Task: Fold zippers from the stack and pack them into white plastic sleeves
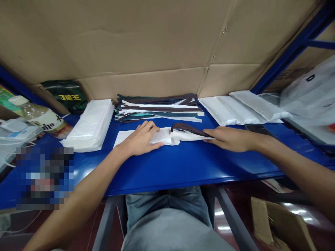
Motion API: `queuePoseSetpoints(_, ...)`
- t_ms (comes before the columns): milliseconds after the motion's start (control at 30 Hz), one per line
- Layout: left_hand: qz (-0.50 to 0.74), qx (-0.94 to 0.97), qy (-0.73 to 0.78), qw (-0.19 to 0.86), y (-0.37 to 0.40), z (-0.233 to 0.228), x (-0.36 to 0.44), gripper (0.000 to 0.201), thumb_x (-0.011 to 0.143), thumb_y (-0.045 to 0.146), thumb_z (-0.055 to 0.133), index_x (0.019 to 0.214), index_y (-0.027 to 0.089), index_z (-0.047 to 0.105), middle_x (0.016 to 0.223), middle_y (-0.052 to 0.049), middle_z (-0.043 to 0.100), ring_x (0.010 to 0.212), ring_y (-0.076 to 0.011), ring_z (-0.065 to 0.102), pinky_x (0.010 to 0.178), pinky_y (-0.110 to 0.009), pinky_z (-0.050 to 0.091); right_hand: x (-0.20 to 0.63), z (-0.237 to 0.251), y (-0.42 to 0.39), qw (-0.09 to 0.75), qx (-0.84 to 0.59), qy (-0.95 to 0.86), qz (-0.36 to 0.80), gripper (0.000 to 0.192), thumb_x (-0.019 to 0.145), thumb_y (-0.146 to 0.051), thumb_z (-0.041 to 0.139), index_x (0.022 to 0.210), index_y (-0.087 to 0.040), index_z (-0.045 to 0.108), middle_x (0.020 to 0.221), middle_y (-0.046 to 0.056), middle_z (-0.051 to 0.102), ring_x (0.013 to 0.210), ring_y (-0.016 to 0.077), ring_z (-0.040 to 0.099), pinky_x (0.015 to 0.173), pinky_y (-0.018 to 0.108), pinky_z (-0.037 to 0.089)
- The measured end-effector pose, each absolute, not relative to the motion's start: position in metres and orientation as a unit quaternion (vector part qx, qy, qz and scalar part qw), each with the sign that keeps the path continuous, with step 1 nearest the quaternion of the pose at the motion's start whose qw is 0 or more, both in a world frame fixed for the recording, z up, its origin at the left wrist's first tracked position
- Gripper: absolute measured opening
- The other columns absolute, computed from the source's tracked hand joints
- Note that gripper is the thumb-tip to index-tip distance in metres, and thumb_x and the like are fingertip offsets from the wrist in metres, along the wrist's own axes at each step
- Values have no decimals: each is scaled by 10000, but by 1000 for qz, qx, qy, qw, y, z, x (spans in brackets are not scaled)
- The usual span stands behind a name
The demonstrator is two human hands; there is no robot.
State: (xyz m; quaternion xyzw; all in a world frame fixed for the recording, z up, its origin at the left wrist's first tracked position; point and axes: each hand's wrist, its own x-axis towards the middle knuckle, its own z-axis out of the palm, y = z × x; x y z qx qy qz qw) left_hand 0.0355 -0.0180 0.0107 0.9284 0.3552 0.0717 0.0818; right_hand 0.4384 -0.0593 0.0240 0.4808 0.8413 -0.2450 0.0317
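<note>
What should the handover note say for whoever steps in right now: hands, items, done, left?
Left hand: flat, palm down on a clear plastic bag lying on the blue table, pinning it.
Right hand: fingers on the end of a folded bundle of strips, white with a dark one on top, whose other end sits at or in the bag's mouth; how far in cannot be told.
More loose strips stacked behind, stack of bags on the left, filled packs on the right.
Done: bundle at the bag.
Left: seat it fully, set aside.
</note>
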Motion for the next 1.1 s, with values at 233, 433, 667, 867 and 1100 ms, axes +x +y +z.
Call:
queuePoseSetpoints(233,47,905,421,44,-21,5,39,933,1089,744,492,1733,84,358,1671,-305,495,1559,-498,433,1244,-681,391,435,28,-59,52,467,852,-232,367,1161,-529,417,1031,-229,584,945,82,723,796,253,683,706,372,437)
queuePoseSetpoints(433,72,928,364,26,-20,3,37,607,1155,617,434,1526,162,585,1423,-193,632,1348,-388,565,1147,-562,489,437,32,-52,61,459,856,-229,391,1145,-568,448,1073,-231,634,980,94,751,834,277,716,718,378,467)
queuePoseSetpoints(667,135,909,382,97,-19,-1,37,495,1151,588,482,1415,177,558,1444,-191,630,1318,-357,617,1143,-543,495,438,35,-44,65,446,860,-237,473,1114,-602,494,1283,-235,740,1116,126,805,952,339,760,823,434,545)
queuePoseSetpoints(867,111,908,395,86,-17,-6,38,913,995,764,687,1649,178,434,1558,-218,580,1461,-456,509,1198,-629,433,423,42,-36,72,409,874,-252,591,1123,-605,473,1481,-208,725,1375,148,787,1161,362,757,1007,466,568)
queuePoseSetpoints(1100,135,921,364,44,-16,-5,42,665,974,700,765,1373,188,621,1304,-142,660,1263,-382,580,1077,-529,495,416,50,-30,47,373,864,-334,508,1074,-596,602,1422,-271,779,1366,80,807,1176,343,760,1007,431,592)
